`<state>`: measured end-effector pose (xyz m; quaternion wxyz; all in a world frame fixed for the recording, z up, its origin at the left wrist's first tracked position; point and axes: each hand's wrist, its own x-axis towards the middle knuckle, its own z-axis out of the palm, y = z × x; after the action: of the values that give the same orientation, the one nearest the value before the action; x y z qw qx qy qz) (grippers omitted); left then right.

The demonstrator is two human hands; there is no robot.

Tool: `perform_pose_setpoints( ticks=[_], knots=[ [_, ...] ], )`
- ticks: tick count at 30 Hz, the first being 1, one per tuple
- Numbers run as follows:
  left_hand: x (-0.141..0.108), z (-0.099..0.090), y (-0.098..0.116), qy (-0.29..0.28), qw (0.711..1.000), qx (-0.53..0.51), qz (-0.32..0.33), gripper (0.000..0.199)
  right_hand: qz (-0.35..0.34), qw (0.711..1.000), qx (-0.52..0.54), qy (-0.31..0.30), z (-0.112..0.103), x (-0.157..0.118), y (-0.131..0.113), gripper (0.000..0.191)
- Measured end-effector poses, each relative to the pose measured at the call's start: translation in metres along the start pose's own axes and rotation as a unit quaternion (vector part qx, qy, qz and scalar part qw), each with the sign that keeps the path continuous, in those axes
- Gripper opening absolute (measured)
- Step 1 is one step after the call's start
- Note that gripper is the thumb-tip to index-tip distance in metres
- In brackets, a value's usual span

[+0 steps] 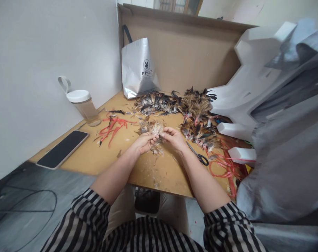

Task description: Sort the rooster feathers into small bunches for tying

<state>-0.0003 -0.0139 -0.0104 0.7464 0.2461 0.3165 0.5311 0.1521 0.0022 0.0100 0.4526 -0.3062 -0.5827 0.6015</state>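
Observation:
My left hand (145, 142) is closed, its fingers pinched on pale brown feathers at the middle of the table. Close beside it, my right hand (174, 138) is pinched too, its fingertips meeting the left ones at the feathers' base. Just beyond the fingers fans a loose bunch of feathers (151, 126), with a few more tufts below the hands. Exactly which feather each hand grips is too small to tell. Scissors (198, 154) with black handles lie right of my right wrist. Tied feather bundles (198, 134) rest past them.
Dark feathers (159, 104) lie along the back, before a silver bag (138, 70). Red strips (113, 127) are scattered at left, near a lidded cup (82, 106) and a phone (63, 148). Red string (224, 168) tangles at right beside white foam (241, 154).

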Motion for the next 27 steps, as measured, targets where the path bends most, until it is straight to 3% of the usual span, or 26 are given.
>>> perform_pose_setpoints(
  ticks=[7,17,27],
  knots=[
    [-0.001,0.001,-0.002,-0.004,0.998,0.068,0.013,0.004,-0.010,0.998,-0.052,0.031,-0.006,0.002,0.003,0.025],
    [-0.003,0.007,-0.007,0.037,0.971,0.225,0.076,0.024,-0.021,0.993,-0.081,0.080,-0.005,0.005,0.011,0.027],
    [-0.001,0.006,-0.011,0.034,0.949,0.294,0.113,0.026,0.032,0.994,-0.059,0.089,-0.002,0.003,0.009,0.025]
  ],
)
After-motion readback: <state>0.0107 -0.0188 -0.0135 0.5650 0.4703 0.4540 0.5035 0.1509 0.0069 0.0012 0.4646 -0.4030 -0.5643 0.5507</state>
